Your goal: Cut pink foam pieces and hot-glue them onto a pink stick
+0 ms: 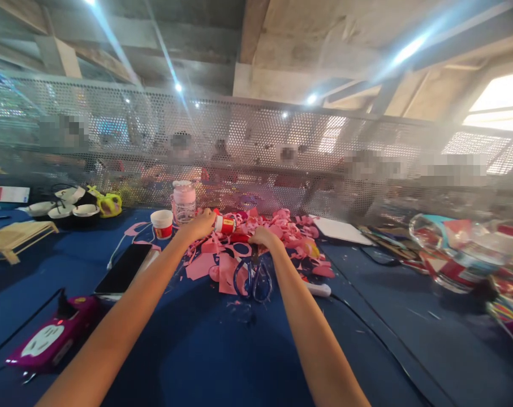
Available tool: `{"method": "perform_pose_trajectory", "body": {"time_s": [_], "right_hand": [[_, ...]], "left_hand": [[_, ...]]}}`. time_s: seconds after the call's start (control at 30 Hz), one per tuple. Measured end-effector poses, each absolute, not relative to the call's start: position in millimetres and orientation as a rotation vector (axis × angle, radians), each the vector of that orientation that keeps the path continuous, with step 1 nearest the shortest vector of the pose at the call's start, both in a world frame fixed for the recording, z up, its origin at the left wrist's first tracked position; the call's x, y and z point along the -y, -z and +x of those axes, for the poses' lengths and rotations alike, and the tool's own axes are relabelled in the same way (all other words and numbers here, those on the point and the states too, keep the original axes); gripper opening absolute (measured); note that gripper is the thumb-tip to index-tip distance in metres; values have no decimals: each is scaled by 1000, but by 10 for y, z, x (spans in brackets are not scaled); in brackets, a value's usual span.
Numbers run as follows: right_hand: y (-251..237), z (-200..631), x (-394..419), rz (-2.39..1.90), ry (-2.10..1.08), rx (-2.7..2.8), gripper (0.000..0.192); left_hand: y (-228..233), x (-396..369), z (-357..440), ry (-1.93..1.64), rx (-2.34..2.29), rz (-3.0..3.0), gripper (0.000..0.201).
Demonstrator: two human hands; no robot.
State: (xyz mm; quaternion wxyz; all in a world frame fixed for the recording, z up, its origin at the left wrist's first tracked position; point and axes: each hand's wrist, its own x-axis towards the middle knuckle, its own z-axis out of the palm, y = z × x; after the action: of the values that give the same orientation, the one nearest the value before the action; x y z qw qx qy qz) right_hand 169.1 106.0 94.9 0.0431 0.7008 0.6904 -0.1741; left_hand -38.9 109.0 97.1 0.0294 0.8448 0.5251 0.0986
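Head view: left hand [205, 222] closed on one end of a red-and-white item [225, 224], held sideways at the pink paper scraps [281, 227]. Right hand [264, 238] curled down over the same scraps, fingers partly hidden; whether it grips anything cannot be determined. Scissors [255, 275] just below it; paper cup [163, 232] upright, left of both hands

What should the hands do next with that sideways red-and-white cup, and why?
Maybe use the left hand to gently tip the sideways cup upright. That hand is right at the cup, while the right hand is down by the pink scraps, close to the scissors, so the left seems better placed.
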Motion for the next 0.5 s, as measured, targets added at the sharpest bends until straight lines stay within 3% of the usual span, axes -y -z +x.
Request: {"method": "perform_pose_trajectory", "body": {"time_s": [0.17,0.37,0.5], "right_hand": [[-964,1706,-1085,2144,629,-2026,29],[-1015,1687,-1020,2116,695,-1984,29],[-995,1660,-1026,2128,627,-2061,29]], "left_hand": [[-804,-1014,-123,-85,-1256,2679,50],[-511,-997,46,51,-1021,2683,109],[-419,-1048,30,11,-1000,2652,117]]}}
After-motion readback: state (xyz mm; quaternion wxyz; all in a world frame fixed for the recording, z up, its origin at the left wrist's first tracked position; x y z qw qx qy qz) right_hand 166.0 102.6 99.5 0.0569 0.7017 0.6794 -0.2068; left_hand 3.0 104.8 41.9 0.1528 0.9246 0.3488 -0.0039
